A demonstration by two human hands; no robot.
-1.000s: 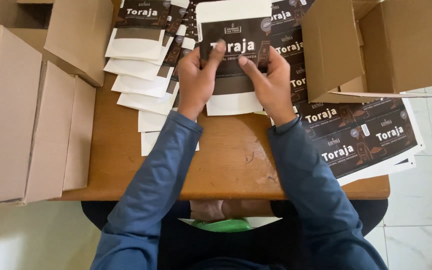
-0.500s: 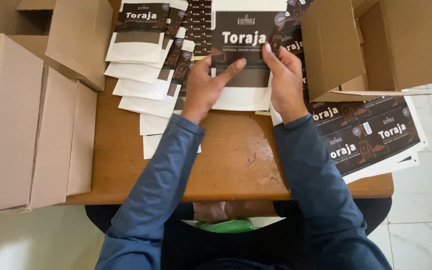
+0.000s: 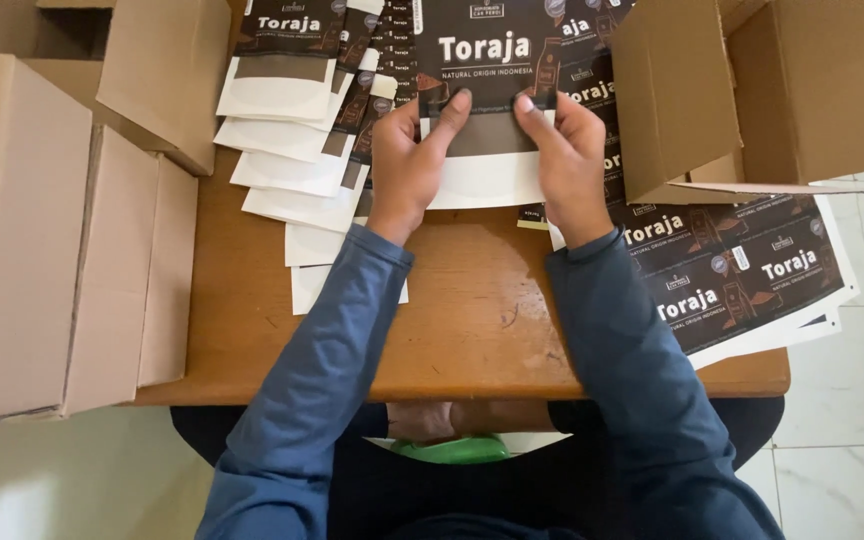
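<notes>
Your left hand point(image 3: 407, 160) and right hand point(image 3: 567, 160) pinch the dark-and-white pouch point(image 3: 487, 100) by its side edges, above the far worktop point(image 3: 462, 320). Fanned pouches point(image 3: 292, 150) crowd left, printed sheets point(image 3: 742, 270) right. Near edge open.

The dark brown and white flat printed pouch point(image 3: 489, 90) runs off the top edge, its lower corners covered by both hands. The overlapping white-bottomed pouches point(image 3: 287, 150) hide one another, and the open brown cardboard box point(image 3: 762, 90) covers part of the dark printed sheets point(image 3: 742, 275).
</notes>
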